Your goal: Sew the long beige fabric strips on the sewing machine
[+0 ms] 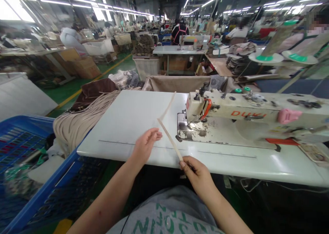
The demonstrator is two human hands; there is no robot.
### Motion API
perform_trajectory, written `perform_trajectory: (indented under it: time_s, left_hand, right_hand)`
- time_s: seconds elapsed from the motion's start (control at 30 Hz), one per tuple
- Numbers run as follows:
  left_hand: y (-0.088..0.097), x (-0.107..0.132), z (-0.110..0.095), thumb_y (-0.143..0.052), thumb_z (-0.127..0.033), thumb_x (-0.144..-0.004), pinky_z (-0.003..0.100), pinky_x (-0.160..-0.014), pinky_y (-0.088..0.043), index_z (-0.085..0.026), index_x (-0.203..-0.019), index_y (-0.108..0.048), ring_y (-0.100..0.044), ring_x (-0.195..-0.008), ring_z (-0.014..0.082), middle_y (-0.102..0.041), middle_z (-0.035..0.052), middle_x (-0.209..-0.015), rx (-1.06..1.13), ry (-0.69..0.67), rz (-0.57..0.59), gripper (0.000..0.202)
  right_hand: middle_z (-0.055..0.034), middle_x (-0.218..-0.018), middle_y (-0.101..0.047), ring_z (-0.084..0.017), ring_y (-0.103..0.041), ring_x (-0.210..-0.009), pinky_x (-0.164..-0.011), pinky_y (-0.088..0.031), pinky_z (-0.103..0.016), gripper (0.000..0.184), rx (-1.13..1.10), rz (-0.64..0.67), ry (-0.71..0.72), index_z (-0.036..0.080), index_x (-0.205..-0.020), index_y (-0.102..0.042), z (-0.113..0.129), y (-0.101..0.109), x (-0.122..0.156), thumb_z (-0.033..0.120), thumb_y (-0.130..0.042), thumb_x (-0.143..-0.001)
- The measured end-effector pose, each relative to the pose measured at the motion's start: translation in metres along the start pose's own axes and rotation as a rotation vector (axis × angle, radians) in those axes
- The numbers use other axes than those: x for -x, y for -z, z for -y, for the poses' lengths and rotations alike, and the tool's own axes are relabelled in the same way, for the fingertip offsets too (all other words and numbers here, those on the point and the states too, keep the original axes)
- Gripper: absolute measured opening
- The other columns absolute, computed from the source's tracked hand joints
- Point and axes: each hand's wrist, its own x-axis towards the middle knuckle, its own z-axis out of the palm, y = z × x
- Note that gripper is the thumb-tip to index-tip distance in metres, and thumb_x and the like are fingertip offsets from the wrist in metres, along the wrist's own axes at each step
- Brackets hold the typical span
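A narrow beige fabric strip [170,138] runs up from my right hand [197,174], which pinches one end of it between thumb and fingers at the table's front edge. Something dark shows inside that hand, too hidden to name. The strip bends midway, and its far part lies toward the back of the white sewing table [115,124]. To the left of the strip, my left hand [147,143] hovers over the tabletop, fingers loosely bent and holding nothing. Right of the strip stands a sewing machine [231,114], its needle area lit.
A bundle of long beige strips [84,115] hangs over the table's left side. Beside it is a blue plastic basket [48,198] with scraps and bags inside. Behind the table sits a fabric-lined bin [177,83]. Thread cones [276,42] rise at right; other people work farther back.
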Motion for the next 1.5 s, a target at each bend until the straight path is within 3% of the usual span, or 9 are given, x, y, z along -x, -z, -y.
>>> perform_trajectory:
  time_s: [0.13, 0.2, 0.27, 0.43, 0.63, 0.77, 1.0, 1.23, 1.5]
  left_hand:
    - [0.031, -0.024, 0.013, -0.053, -0.032, -0.096, 0.053, -0.113, -0.044, -0.014, -0.126, -0.060, -0.058, -0.129, 0.0328, -0.062, 0.0189, -0.137, -0.814, -0.059, -0.123, 0.035]
    - [0.029, -0.023, 0.018, -0.057, -0.027, -0.093, 0.059, -0.116, -0.038, -0.013, -0.124, -0.062, -0.044, -0.142, 0.0402, -0.049, 0.0212, -0.151, -1.126, -0.075, -0.116, 0.034]
    - [0.014, -0.016, 0.022, -0.056, -0.025, -0.094, 0.059, -0.119, -0.034, -0.013, -0.124, -0.063, -0.038, -0.147, 0.0406, -0.047, 0.0203, -0.153, -1.251, -0.152, -0.026, 0.033]
    - [-0.047, -0.008, 0.030, -0.060, -0.035, -0.095, 0.046, -0.122, -0.034, -0.013, -0.143, -0.049, -0.039, -0.148, 0.0318, -0.045, 0.0175, -0.157, -1.068, -0.487, 0.366, 0.054]
    - [-0.086, -0.032, 0.032, -0.053, -0.043, -0.100, 0.048, -0.125, -0.026, -0.017, -0.157, -0.032, -0.028, -0.154, 0.0294, -0.034, 0.0138, -0.164, -0.985, -0.592, 0.510, 0.066]
    - [-0.089, -0.046, 0.040, -0.045, -0.051, -0.102, 0.050, -0.126, -0.021, -0.019, -0.159, -0.026, -0.025, -0.155, 0.0274, -0.033, 0.0120, -0.165, -1.043, -0.581, 0.498, 0.069]
    - [-0.082, -0.064, 0.058, -0.046, -0.062, -0.097, 0.058, -0.125, -0.019, -0.006, -0.159, -0.024, -0.015, -0.156, 0.0388, -0.024, 0.0244, -0.165, -1.160, -0.397, 0.166, 0.086]
    - [-0.095, -0.075, 0.051, -0.042, -0.053, -0.103, 0.048, -0.126, -0.023, -0.010, -0.159, -0.024, -0.023, -0.156, 0.0290, -0.030, 0.0201, -0.164, -1.021, -0.604, 0.430, 0.072]
    - [-0.085, -0.060, 0.055, -0.037, -0.066, -0.100, 0.049, -0.128, -0.014, -0.008, -0.159, -0.024, -0.025, -0.155, 0.0311, -0.031, 0.0197, -0.164, -1.048, -0.631, 0.453, 0.084]
  right_hand:
    - [-0.0058, -0.083, -0.075, -0.025, -0.070, -0.078, -0.073, -0.053, -0.033, 0.028, 0.208, -0.118, -0.038, 0.022, -0.104, -0.071, -0.013, 0.022, -0.002, 0.041, -0.052, -0.097]
    - [-0.0073, -0.089, -0.078, -0.026, -0.072, -0.079, -0.074, -0.054, -0.034, 0.031, 0.302, -0.143, -0.050, 0.021, -0.115, -0.069, -0.017, 0.026, -0.002, 0.039, -0.050, -0.097]
    - [-0.0065, -0.088, -0.078, -0.025, -0.072, -0.075, -0.070, -0.054, -0.033, 0.037, 0.375, -0.160, -0.056, 0.021, -0.128, -0.063, -0.018, 0.027, -0.001, 0.035, -0.049, -0.097]
    - [-0.0042, -0.089, -0.077, -0.022, -0.072, -0.069, -0.068, -0.054, -0.030, 0.052, 0.404, -0.167, -0.022, 0.025, -0.146, -0.052, -0.012, 0.026, -0.002, 0.024, -0.046, -0.094]
    - [-0.0069, -0.088, -0.075, -0.023, -0.070, -0.068, -0.069, -0.054, -0.032, 0.048, 0.409, -0.155, -0.059, 0.019, -0.141, -0.057, -0.009, 0.027, -0.014, 0.031, -0.048, -0.096]
    - [-0.0065, -0.085, -0.073, -0.024, -0.069, -0.067, -0.068, -0.053, -0.033, 0.050, 0.437, -0.154, -0.094, 0.017, -0.141, -0.057, -0.011, 0.028, -0.019, 0.038, -0.051, -0.096]
    - [-0.0040, -0.080, -0.072, -0.021, -0.066, -0.063, -0.063, -0.051, -0.030, 0.047, 0.431, -0.145, -0.075, 0.020, -0.139, -0.058, -0.018, 0.029, -0.019, 0.036, -0.051, -0.095]
    - [-0.0069, -0.082, -0.073, -0.025, -0.069, -0.068, -0.068, -0.053, -0.033, 0.050, 0.442, -0.099, -0.120, 0.015, -0.140, -0.058, -0.016, 0.029, -0.024, 0.034, -0.049, -0.095]
    - [-0.0125, -0.099, -0.079, -0.030, -0.076, -0.089, -0.082, -0.057, -0.038, 0.046, 0.489, -0.064, -0.146, 0.017, -0.139, -0.059, -0.017, 0.034, -0.032, 0.030, -0.051, -0.096]
